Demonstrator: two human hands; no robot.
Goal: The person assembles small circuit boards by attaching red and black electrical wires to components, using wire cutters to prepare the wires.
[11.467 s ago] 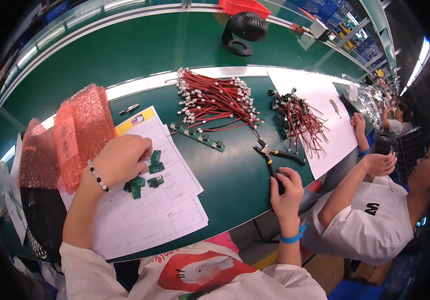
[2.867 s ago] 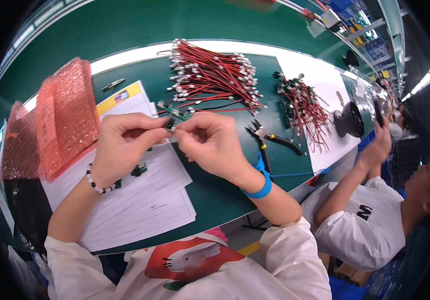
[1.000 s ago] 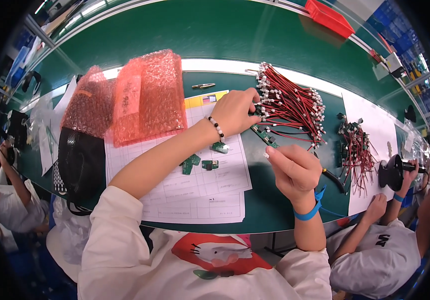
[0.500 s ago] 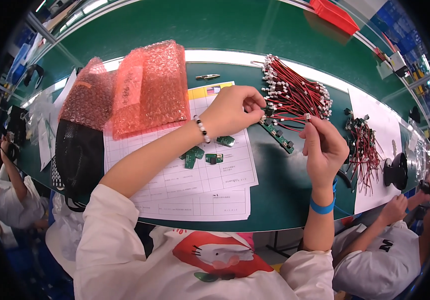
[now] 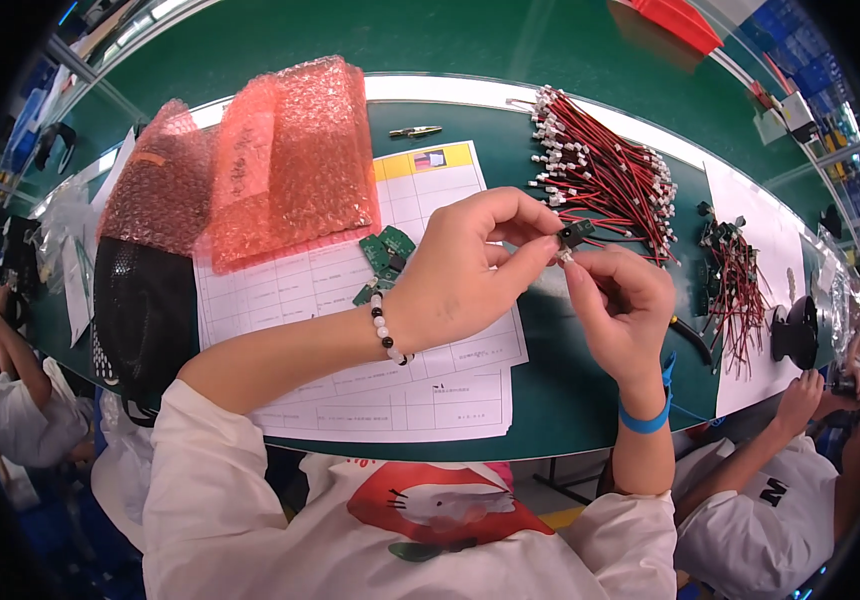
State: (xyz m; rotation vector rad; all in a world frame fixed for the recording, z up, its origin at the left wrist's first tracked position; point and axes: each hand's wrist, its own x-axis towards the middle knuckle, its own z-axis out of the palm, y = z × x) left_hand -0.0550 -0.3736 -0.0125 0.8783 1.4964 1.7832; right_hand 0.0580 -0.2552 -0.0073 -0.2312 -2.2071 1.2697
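Note:
In front of me, my left hand (image 5: 465, 265) pinches a small green circuit board (image 5: 578, 233) with black parts on it; my fingers cover much of the board. My right hand (image 5: 622, 305) meets it there, thumb and forefinger closed on a white plug (image 5: 564, 257) at the board's near edge. Whether the plug is seated in the board cannot be made out. Just beyond both hands lies a big bundle of red and black cables (image 5: 615, 180) with white plugs. Several loose green boards (image 5: 386, 255) rest on printed sheets (image 5: 300, 315), partly behind my left wrist.
Pink bubble-wrap packs (image 5: 295, 160) and a black bag (image 5: 145, 310) stand at left. A metal pen-like piece (image 5: 415, 131) lies beyond the sheets. At right are wired boards (image 5: 735, 270) on white paper, a black spool (image 5: 795, 335) and a dark-handled tool (image 5: 692, 338). A co-worker (image 5: 760, 490) sits close by.
Both hands have come together, the right moving left with its plug. The left hand now holds a board up; the board strip that lay between the hands no longer shows on the table.

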